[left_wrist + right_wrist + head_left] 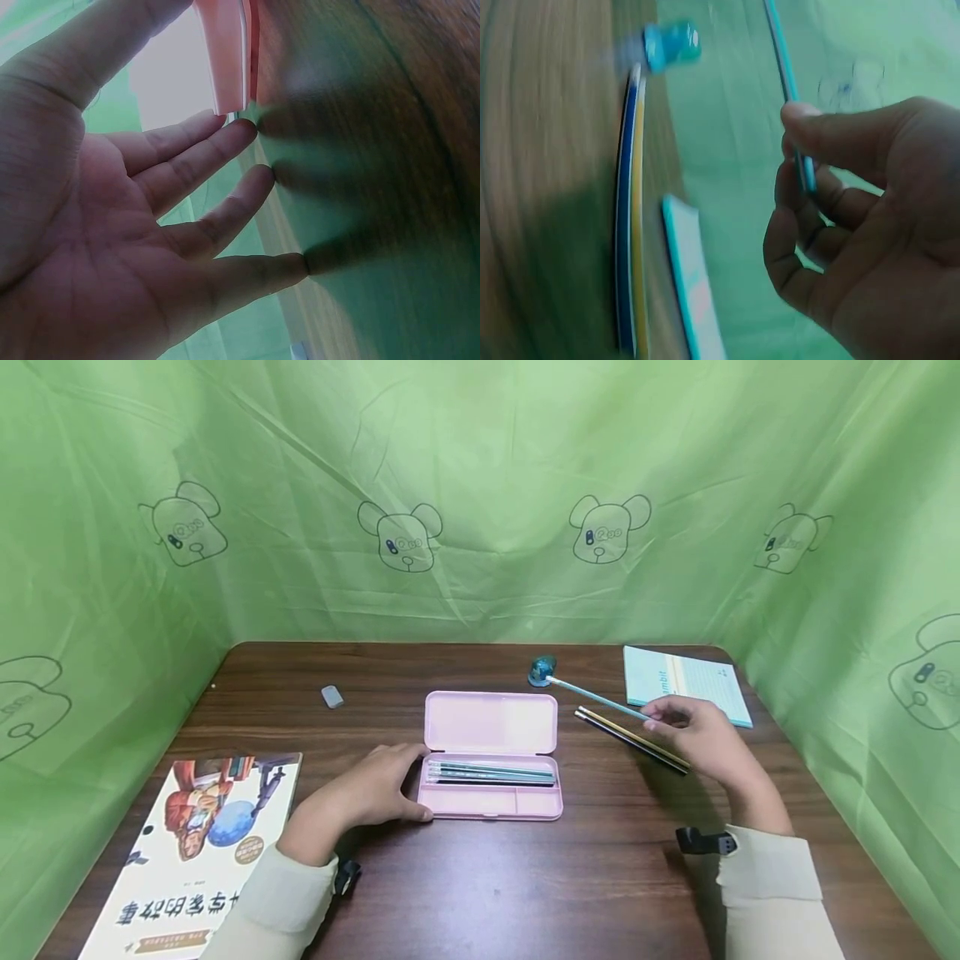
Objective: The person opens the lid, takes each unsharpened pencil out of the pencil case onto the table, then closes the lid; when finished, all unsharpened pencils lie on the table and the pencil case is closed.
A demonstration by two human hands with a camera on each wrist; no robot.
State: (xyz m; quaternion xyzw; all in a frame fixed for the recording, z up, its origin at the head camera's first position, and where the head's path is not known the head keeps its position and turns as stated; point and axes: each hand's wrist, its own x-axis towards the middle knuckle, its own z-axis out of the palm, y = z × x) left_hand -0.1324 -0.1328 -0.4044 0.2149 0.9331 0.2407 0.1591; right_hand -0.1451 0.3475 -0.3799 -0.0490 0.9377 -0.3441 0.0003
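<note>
A pink pencil case (490, 814) lies with its lid raised and several pencils (491, 774) in its long compartment. At its left end rests my left hand (382, 785), thumb by the front corner and index finger by the hinge side. The left wrist view shows that hand's fingers (232, 210) spread and fairly straight, some tips on the table. My right hand (697, 735) pinches a light blue pencil (600, 697) near one end, between thumb and fingers. In the right wrist view the pencil (786, 60) is off the table. Beneath it lie a dark blue pencil (624, 210) and a yellow pencil (638, 210).
A teal pencil sharpener (542, 670) stands at the back, near the held pencil's far end in the head view. A light blue notebook (720, 689) lies back right, a grey eraser (332, 697) back left, a picture-covered book (195, 852) front left. Green cloth encloses the table.
</note>
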